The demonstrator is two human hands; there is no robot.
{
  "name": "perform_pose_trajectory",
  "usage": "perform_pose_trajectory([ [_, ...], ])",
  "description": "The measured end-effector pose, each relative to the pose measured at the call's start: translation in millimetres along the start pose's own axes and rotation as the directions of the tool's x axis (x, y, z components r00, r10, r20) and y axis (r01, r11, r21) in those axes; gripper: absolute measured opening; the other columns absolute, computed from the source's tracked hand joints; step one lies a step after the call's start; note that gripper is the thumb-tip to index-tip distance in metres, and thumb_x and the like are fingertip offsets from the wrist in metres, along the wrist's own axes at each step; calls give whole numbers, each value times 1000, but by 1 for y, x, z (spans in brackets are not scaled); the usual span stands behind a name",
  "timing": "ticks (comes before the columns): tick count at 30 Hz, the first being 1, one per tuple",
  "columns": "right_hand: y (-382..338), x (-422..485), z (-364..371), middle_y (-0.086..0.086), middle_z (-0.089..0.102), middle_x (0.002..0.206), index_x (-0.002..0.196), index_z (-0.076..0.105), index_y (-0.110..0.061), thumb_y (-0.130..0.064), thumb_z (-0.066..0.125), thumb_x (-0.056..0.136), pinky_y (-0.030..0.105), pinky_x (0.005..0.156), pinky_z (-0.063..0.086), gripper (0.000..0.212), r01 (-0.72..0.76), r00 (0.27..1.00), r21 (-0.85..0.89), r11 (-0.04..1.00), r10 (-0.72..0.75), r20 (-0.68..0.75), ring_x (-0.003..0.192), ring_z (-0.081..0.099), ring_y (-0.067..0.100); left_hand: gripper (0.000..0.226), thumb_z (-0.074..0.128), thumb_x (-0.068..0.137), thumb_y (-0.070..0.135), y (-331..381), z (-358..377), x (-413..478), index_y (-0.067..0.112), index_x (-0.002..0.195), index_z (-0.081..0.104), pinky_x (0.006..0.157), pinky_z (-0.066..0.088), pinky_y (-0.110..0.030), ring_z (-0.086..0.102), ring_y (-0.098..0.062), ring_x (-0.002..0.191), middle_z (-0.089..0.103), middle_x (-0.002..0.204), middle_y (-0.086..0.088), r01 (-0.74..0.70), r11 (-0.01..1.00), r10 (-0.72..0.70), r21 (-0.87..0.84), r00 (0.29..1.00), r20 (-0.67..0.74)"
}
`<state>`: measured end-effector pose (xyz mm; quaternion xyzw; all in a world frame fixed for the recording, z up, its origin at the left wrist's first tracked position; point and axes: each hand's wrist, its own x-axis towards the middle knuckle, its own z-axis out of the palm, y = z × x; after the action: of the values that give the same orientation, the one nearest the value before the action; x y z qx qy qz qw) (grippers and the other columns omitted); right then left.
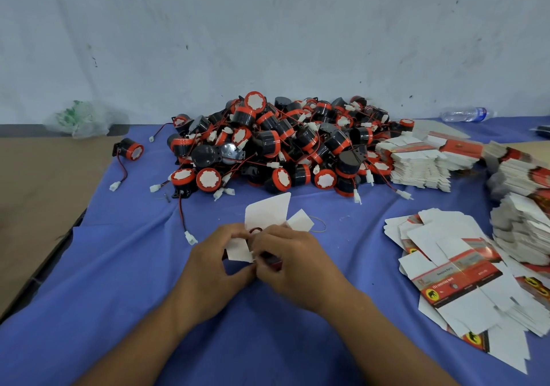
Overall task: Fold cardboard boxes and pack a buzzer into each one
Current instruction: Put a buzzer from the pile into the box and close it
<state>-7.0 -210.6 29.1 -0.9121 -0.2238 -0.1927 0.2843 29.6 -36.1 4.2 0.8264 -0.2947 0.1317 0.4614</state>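
Note:
Both hands hold a small cardboard box [267, 213] low over the blue cloth, its white flaps standing open and away from me. My left hand [214, 259] grips the box's left side by a flap. My right hand [293, 262] curls round its right side, where a red printed edge shows. A bit of red wire peeks out between the hands at the box's mouth; the buzzer itself is hidden. A big pile of black and orange buzzers [282, 147] with red wires lies behind the box.
Flat unfolded box blanks [464, 278] are spread at the right, with taller stacks of blanks [422, 162] behind them. One loose buzzer [131, 149] lies at the left on the blue cloth [104, 266]. A plastic bottle [465, 114] and a crumpled bag [81, 119] lie by the wall.

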Motion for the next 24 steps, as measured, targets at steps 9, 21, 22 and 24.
perform_pose_trajectory([
  [9, 14, -5, -1, -14, 52, 126, 75, 69, -23, -38, 44, 90, 37, 101, 24, 33, -55, 991, -223, 973, 81, 110, 112, 41, 19, 36, 76, 71, 33, 0, 0, -1, 25, 103, 61, 80, 46, -13, 60, -2, 100, 62, 111, 21, -14, 1000, 14, 23, 1000, 4],
  [21, 15, -2, 2, -12, 60, 124, 123, 70, -21, -25, 55, 95, 37, 102, 31, 31, -109, 992, -87, 990, 113, 47, 114, 43, 17, 54, 79, 74, 37, 2, -1, -2, 26, 122, 57, 87, 42, -7, 55, 7, 108, 59, 116, 23, -9, 999, 9, 41, 1000, 1],
  [22, 16, -2, 2, -13, 57, 127, 119, 71, -22, -27, 54, 95, 37, 104, 29, 30, -118, 991, -95, 988, 124, 57, 118, 40, 17, 55, 80, 73, 36, 2, -1, -2, 28, 122, 56, 88, 41, -6, 54, 8, 108, 58, 116, 24, -4, 999, 4, 42, 1000, 2],
  [24, 14, -1, 2, -13, 48, 129, 113, 70, -26, -36, 53, 96, 35, 108, 25, 26, -142, 985, -111, 984, 151, 79, 122, 33, 16, 55, 76, 73, 36, 2, -1, -3, 29, 123, 55, 88, 40, -5, 53, 10, 108, 57, 117, 26, 3, 999, -3, 50, 1000, 4],
])
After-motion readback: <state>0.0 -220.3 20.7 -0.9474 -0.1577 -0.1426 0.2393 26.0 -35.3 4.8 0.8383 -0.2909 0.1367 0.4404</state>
